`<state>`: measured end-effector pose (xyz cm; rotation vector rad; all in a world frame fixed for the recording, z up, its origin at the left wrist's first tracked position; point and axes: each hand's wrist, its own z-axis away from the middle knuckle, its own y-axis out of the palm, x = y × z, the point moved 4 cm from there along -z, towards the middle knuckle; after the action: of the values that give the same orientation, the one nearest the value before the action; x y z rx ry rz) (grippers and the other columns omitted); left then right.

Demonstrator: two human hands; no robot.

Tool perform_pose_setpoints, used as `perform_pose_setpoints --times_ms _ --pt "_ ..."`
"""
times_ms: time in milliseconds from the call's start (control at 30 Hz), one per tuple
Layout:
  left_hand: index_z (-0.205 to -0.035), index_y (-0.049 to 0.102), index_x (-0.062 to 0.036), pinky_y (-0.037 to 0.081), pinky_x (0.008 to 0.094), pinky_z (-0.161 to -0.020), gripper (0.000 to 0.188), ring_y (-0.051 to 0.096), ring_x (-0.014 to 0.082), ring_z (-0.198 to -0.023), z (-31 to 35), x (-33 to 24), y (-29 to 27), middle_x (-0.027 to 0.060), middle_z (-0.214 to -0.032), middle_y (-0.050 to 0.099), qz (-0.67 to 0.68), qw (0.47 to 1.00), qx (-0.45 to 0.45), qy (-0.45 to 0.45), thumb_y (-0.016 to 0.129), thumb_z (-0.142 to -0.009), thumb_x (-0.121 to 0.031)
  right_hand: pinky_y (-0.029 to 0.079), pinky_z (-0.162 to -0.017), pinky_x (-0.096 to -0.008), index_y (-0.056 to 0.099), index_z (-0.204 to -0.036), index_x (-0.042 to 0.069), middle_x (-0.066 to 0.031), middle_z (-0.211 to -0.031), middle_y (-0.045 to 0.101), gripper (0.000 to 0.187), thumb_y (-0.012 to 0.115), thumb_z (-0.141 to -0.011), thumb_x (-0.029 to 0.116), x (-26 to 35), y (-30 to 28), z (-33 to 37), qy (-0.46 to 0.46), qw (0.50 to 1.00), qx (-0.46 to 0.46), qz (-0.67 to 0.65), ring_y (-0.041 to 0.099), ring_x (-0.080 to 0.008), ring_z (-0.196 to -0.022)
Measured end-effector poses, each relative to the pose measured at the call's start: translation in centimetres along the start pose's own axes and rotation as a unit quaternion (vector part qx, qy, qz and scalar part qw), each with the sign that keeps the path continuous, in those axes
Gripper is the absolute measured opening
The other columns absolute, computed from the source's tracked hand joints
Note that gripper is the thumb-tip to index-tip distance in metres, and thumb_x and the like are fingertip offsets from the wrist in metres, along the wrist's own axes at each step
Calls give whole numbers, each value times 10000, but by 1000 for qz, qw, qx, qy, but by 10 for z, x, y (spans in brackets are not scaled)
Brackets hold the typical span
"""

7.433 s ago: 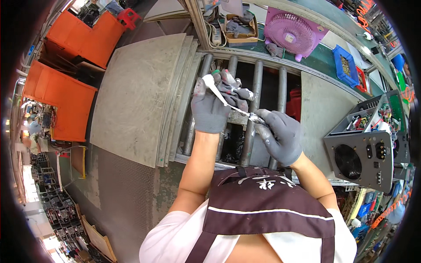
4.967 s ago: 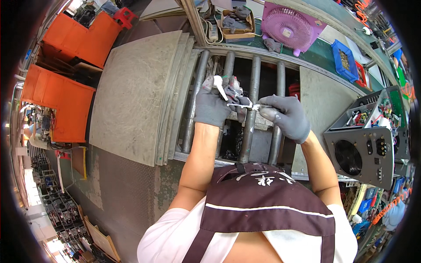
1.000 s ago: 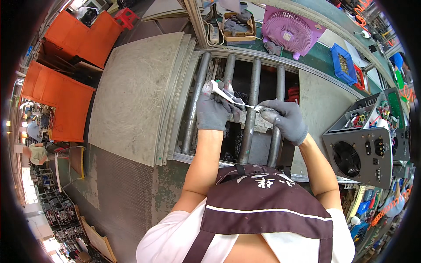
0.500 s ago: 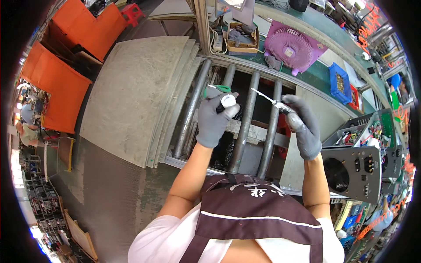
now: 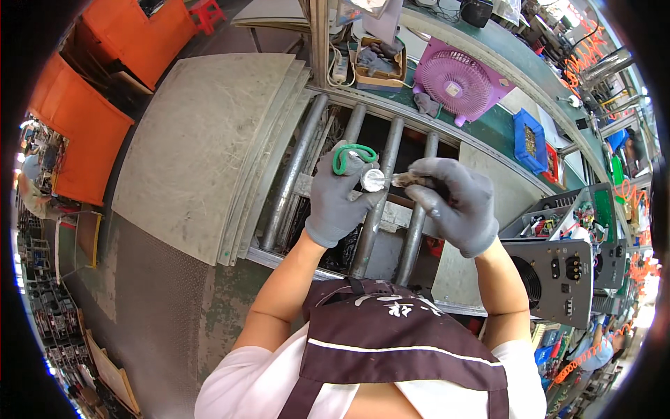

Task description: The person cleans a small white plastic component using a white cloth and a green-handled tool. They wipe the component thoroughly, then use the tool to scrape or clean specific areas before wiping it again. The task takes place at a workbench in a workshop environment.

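Note:
My left hand (image 5: 340, 202), in a grey glove, is closed round a small round white container (image 5: 373, 180) whose open top faces me. A green loop of cord (image 5: 354, 153) lies over that hand's fingers. To its right, my right hand (image 5: 457, 202), also gloved, pinches a thin tool (image 5: 405, 179) with a dark, white-smeared grip. The tool's tip reaches the container's mouth; whether it is inside I cannot tell. White smears mark the right glove's fingers. Both hands are above the metal rollers (image 5: 370, 230).
Large flat grey boards (image 5: 202, 140) are stacked at the left. Beyond the rollers are a purple fan (image 5: 457, 82), a box of grey gloves (image 5: 377, 63) and a blue bin of small parts (image 5: 530, 140). A grey equipment case (image 5: 555, 279) stands close to my right arm.
My right hand has moved left and turned, bringing the tool from pointing up and away to the container's mouth. My left hand has rolled, so the green loop shows more.

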<state>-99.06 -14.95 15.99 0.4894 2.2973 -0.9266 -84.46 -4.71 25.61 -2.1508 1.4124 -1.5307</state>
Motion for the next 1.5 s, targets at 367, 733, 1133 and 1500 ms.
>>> perform_pose_setpoints --times_ms 367,733,1133,1500 --pt "-984 674 -59 493 405 -780 415 592 324 -898 -13 -11 -10 124 -978 602 18 999 32 29 790 -596 -149 474 -635 -405 564 -1075 82 -105 -815 559 275 615 -809 126 -5 26 -12 -79 976 129 154 591 -324 -756" --pt "-941 682 -52 485 385 -764 317 606 327 -858 -28 10 -7 126 -933 630 79 982 174 5 743 -680 -221 490 -687 -372 615 -960 20 -146 -842 624 172 619 -835 138 -16 18 -35 -34 988 142 48 617 -323 -783" --pt "-741 643 27 328 251 -379 264 480 85 -439 -43 5 -16 27 -537 520 293 822 399 -282 708 -775 -227 476 -737 -290 613 -1004 -42 -108 -830 641 315 564 -915 256 -35 29 -45 38 978 199 -50 613 -174 -788" --pt "-855 660 73 437 247 -402 290 568 107 -487 -42 23 -3 90 -655 643 351 770 436 -306 745 -777 -193 294 -534 -185 643 -1013 -23 15 -734 572 330 595 -891 280 -47 17 -55 157 965 166 -131 427 -30 -608"
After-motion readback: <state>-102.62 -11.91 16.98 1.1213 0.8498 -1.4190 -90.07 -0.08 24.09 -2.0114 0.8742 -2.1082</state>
